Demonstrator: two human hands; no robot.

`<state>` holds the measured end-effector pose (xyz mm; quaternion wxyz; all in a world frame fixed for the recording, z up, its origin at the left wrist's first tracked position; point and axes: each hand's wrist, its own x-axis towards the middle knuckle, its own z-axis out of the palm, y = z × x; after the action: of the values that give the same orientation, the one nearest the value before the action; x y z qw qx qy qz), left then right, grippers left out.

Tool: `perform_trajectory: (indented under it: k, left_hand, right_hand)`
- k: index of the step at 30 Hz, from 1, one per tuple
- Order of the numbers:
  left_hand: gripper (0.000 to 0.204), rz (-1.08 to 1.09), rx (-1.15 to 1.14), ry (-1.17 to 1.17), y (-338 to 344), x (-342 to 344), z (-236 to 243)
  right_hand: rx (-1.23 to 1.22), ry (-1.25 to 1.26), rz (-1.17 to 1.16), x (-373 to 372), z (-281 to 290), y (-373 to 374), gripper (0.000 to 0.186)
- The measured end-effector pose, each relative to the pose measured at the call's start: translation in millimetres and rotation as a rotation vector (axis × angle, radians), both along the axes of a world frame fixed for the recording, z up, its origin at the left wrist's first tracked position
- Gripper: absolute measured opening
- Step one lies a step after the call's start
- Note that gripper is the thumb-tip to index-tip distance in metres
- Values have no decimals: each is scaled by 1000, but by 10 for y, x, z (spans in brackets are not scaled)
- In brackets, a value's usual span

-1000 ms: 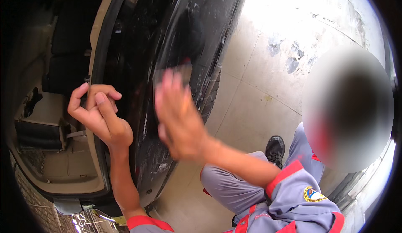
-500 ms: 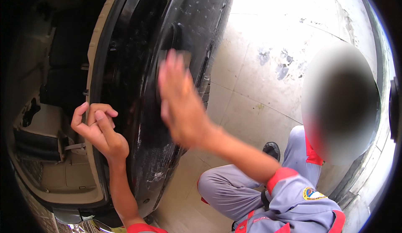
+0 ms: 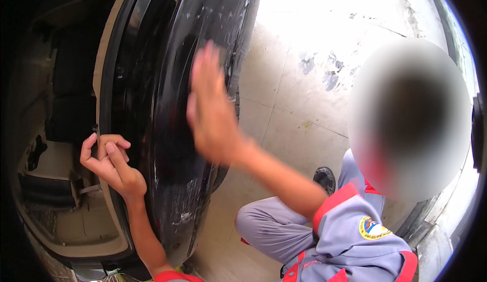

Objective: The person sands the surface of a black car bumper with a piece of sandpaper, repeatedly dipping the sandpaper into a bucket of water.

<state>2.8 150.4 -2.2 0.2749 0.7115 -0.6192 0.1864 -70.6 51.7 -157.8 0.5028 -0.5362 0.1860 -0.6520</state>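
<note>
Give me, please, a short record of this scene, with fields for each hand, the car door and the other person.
left hand: fingers curled at the edge of the car door; whether it grips cannot be told
right hand: not in view
car door: black, glossy, open, with pale streaks
co-worker: crouches at the right, grey uniform with red trim
co-worker's hand: flat, blurred, against or just off the door's outer panel
floor: pale tiles, stained

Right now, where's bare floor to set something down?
The pale tiled floor between the black car door and the crouching co-worker is bare. Lower down, that person's knee and shoe crowd it; the left hand grips the door edge.
</note>
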Motion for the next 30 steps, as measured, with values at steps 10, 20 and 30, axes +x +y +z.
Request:
perform_trajectory:
  k: [10,20,30]
  left_hand:
    - [27,36,-24,-22,-34,-33,6]
    - [31,-34,-17,-69,9,-1,-9]
    - [36,-163,6,-222,74,102,14]
  right_hand:
    - [52,-33,72,-39,-42,-70,65]
    - [49,-26,120,-205,-15,-52,62]
    - [73,206,440,-1677,-487,193,56]
